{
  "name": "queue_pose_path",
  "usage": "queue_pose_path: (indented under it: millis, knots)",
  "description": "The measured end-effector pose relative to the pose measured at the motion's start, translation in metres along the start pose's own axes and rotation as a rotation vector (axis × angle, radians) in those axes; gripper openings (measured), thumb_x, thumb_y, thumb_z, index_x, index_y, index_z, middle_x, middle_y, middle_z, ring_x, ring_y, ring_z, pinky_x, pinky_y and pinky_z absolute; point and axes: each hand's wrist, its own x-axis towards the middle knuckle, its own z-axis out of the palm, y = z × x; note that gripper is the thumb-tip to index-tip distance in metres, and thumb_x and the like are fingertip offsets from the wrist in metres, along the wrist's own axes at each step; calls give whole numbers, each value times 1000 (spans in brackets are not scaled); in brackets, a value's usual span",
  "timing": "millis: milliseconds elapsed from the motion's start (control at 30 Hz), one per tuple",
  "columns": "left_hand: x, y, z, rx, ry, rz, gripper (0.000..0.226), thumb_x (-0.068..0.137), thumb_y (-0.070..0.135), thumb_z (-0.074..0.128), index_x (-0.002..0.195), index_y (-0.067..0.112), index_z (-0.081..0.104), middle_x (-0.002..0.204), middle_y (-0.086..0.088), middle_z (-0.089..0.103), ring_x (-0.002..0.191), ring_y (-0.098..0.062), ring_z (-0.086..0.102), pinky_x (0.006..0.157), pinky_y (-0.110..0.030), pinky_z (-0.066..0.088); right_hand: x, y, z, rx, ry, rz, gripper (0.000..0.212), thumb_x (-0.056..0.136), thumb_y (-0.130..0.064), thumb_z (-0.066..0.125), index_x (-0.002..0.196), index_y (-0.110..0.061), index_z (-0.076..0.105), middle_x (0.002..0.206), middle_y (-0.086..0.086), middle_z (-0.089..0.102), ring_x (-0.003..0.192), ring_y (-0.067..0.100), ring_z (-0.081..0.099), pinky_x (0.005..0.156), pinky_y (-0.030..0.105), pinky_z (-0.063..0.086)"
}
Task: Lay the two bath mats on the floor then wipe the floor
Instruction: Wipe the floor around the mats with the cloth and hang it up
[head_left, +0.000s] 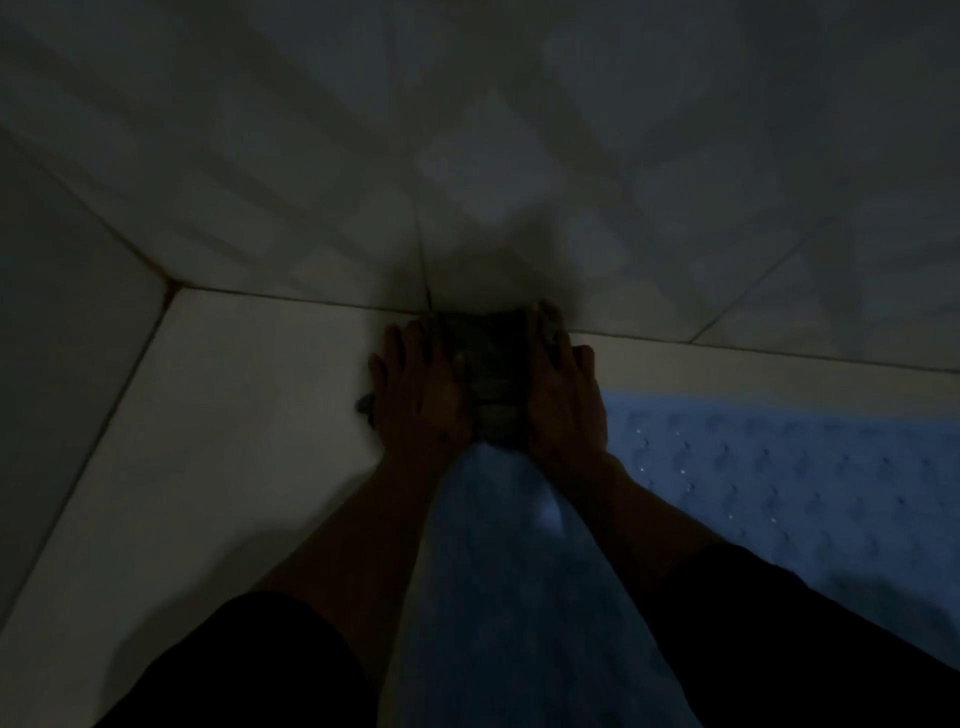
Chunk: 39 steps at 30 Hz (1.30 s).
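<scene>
The room is very dim. Both my hands press flat on a dark folded cloth (491, 379) lying on the pale floor tiles (223, 415) right against the base of the wall. My left hand (418, 387) covers the cloth's left side and my right hand (563, 392) its right side, fingers stretched forward. A blue bath mat (810, 483) with raised bumps lies flat on the floor to the right. A second pale blue mat (509, 597) runs between my forearms toward me.
The tiled wall (519, 156) rises straight ahead, meeting the floor just past my fingertips. Another wall (57, 322) closes the left side, forming a corner at the upper left. Bare floor tile lies to the left of my arms.
</scene>
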Motion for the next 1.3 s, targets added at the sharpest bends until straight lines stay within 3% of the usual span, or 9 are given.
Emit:
queue_pose_path:
  millis: [133, 267, 500, 700, 833, 1033, 1167, 1300]
  knots:
    - [-3, 31, 9, -4, -21, 16, 62, 106, 46, 21, 160, 17, 8, 166, -11, 10, 153, -31, 5, 123, -51, 3, -7, 30, -6, 71, 6, 65, 75, 96, -54, 20, 157, -23, -9, 167, 1, -5, 145, 33, 18, 114, 43, 26]
    - [-9, 59, 17, -16, -68, 33, 66, 104, 50, 18, 160, 19, 2, 167, -8, 2, 154, -29, -3, 124, -50, -4, -10, 62, -13, 56, 27, 68, 71, 105, -37, 38, 157, -24, -8, 167, 1, -5, 145, 34, 19, 113, 46, 26]
    - [-14, 110, 30, 54, -21, 32, 61, 106, 43, 23, 159, 14, 14, 163, -12, 19, 152, -33, 7, 123, -52, 6, -14, 109, -27, 140, 11, 133, 72, 106, -34, 37, 154, -30, -16, 166, -3, -9, 149, 30, 11, 119, 43, 14]
    - [-22, 155, 38, 111, -70, 22, 62, 107, 41, 26, 159, 12, 11, 164, -12, 16, 152, -34, 7, 123, -53, 8, -25, 137, -57, 95, -47, 198, 76, 103, -33, 44, 156, -27, -10, 166, 6, 1, 141, 39, 20, 110, 48, 26]
    - [-30, 187, 48, 137, -77, 22, 63, 106, 39, 28, 159, 10, 9, 165, -14, 13, 152, -35, 6, 122, -52, 8, -30, 166, -65, 49, 53, 193, 71, 103, -29, 44, 158, -22, 0, 165, 9, 13, 134, 42, 32, 102, 47, 35]
    - [-40, 229, 64, 128, -69, 1, 61, 107, 39, 22, 159, 10, 10, 165, -14, 14, 152, -35, 8, 122, -52, 7, -36, 203, -76, 84, 74, 210, 69, 104, -37, 41, 158, -21, 2, 165, 8, 15, 135, 39, 33, 103, 47, 33]
    - [-44, 245, 73, 136, -26, -6, 60, 107, 39, 24, 159, 9, 15, 164, -16, 18, 151, -36, 12, 121, -53, 11, -39, 218, -88, 100, 34, 204, 63, 105, -28, 32, 158, -22, -3, 165, 7, 10, 138, 37, 27, 106, 45, 30]
    - [-48, 257, 81, 150, -3, 17, 61, 107, 40, 25, 158, 8, 17, 162, -17, 21, 150, -38, 15, 120, -54, 14, -41, 235, -92, 96, 78, 181, 66, 104, -26, 41, 158, -22, 4, 165, 7, 13, 135, 38, 30, 104, 46, 33]
